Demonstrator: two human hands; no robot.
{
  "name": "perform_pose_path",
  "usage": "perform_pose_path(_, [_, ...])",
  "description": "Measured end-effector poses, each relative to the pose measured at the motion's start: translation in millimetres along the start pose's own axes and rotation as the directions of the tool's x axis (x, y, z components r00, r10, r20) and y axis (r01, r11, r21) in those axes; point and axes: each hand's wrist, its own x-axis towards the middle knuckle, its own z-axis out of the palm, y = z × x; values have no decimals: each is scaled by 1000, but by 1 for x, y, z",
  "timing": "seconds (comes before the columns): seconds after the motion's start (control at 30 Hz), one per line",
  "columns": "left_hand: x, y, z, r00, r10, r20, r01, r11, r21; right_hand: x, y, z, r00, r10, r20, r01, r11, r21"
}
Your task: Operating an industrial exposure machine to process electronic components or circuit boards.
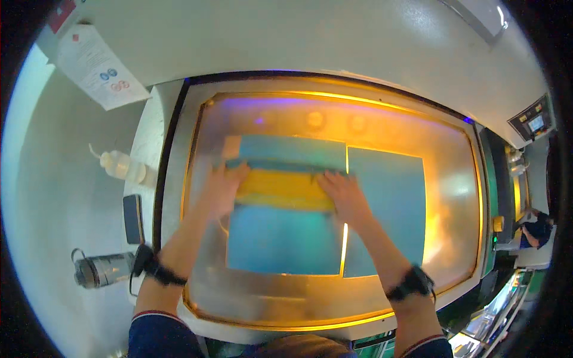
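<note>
I'm pressing the yellow strip flat, left hand and right hand open; next calls for even pressure.

The glowing bed lies bare along its near edge and right side, open to reach. Two blue sheets cover its middle, and a raised frame rims it.
</note>
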Motion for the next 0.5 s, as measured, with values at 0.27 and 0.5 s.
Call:
perform_pose_path(0.27, [-264,136,23,890,270,368,-235,962,-137,-289,-130,-4,951,-148,272,87,971,223])
perform_pose_path(0.5, [30,21,4,992,-90,-85,85,995,-52,-3,28,12,982,16,-186,-16,1000,2])
